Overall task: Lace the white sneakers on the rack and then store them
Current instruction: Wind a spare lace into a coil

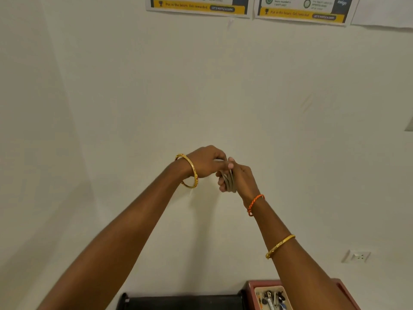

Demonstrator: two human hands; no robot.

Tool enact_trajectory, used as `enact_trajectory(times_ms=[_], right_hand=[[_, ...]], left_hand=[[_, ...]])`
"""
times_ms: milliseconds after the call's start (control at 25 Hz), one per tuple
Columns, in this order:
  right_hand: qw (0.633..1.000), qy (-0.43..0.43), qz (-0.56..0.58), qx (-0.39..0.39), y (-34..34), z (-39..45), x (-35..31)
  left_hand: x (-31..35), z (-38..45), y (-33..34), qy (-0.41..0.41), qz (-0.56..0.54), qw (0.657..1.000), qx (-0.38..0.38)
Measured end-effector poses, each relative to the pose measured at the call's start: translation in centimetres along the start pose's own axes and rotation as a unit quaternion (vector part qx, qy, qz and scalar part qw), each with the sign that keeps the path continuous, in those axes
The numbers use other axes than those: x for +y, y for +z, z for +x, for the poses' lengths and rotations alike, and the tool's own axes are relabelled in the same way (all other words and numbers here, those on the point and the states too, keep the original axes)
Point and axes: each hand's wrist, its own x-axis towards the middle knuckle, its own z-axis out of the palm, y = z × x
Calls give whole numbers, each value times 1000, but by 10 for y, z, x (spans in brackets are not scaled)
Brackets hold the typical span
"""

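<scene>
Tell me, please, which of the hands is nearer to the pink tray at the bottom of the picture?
The right. The right hand, holding the coiled lace, is raised above the pink tray, slightly to its left. The left hand pinches the lace farther left and higher.

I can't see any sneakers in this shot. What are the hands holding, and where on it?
A coiled shoelace: the right hand holds the bundle around its loops, while the left hand pinches its upper end.

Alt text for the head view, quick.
Two raised hands hold a coiled grey shoelace before a bare wall: the right hand wears the coils, the left hand pinches one end. Below sit a black rack and a pink tray.
</scene>
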Motion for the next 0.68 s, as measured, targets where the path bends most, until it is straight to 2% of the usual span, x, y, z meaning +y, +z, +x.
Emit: enact_trajectory(times_ms=[80, 120, 200, 280, 400, 520, 680], right_hand=[[1000, 8, 8, -8, -1, -3, -6], [1000, 12, 22, -7, -3, -3, -9], [998, 25, 57, -6, -6, -2, -15], [997, 40, 69, -13, -8, -1, -17], [993, 51, 101, -28, -9, -3, -14], [973, 52, 218, -62, -10, -4, -18], [928, 31, 363, -75, -13, 0, -19]], left_hand=[[-1, 6, -8, 0, -33, 999, 32], [-3, 7, -8, -4, -93, 995, 40], [-8, 6, -1, -17, -239, 970, 46], [-13, 3, 10, -29, -329, 943, 46], [-17, 3, 20, -51, -382, 920, 66], [-20, 1, 27, -92, -426, 895, 98], [-20, -7, 50, -123, -430, 892, 57]])
